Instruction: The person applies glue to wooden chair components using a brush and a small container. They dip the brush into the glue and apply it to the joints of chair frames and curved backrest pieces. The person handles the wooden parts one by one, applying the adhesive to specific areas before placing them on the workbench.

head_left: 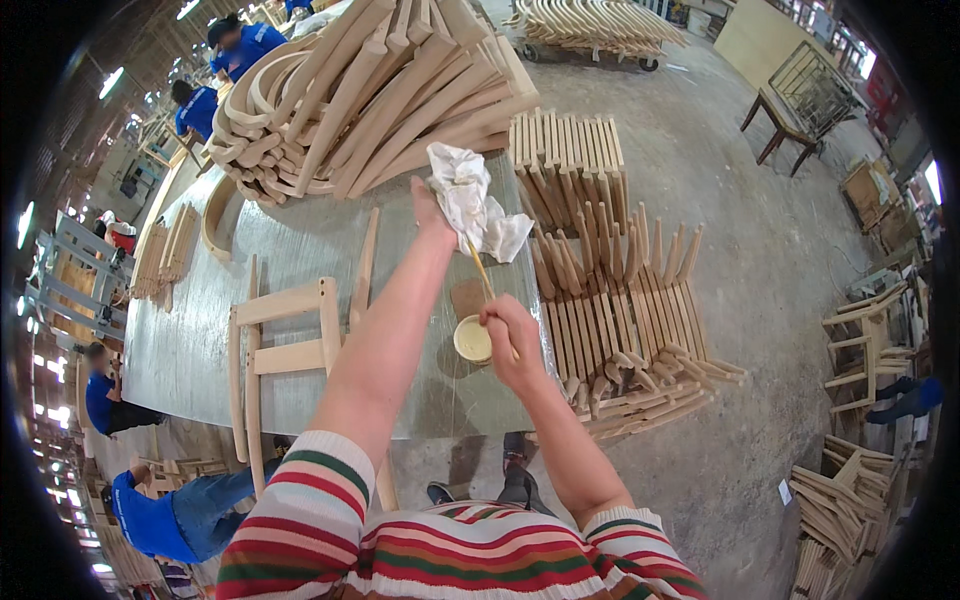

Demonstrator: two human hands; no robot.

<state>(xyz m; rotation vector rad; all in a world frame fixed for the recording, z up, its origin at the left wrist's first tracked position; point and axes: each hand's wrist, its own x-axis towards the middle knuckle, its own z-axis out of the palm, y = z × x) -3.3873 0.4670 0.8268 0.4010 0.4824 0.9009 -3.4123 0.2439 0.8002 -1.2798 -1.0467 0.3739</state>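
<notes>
A crumpled white cloth [460,185] is gripped by my left hand [428,205], which reaches across the table; the cloth partly hides its fingers. My right hand [512,340] is closed around a thin yellowish stick [480,268], whose far end runs up to the cloth; whether it has a brush tip I cannot see. Just left of my right hand stands a small round cup [472,341] of cream-coloured liquid. A brown flat piece [467,297] lies beyond the cup. Under my left forearm is a pale wooden chair frame [290,303], partly covered by the arm.
The plastic-covered table [180,370] carries a big pile of curved wooden parts [400,100] at its far side. Stacked chair legs [615,320] stand on the floor along its right edge. A loaded trolley [600,30] stands farther back. People in blue shirts [160,515] work at the left.
</notes>
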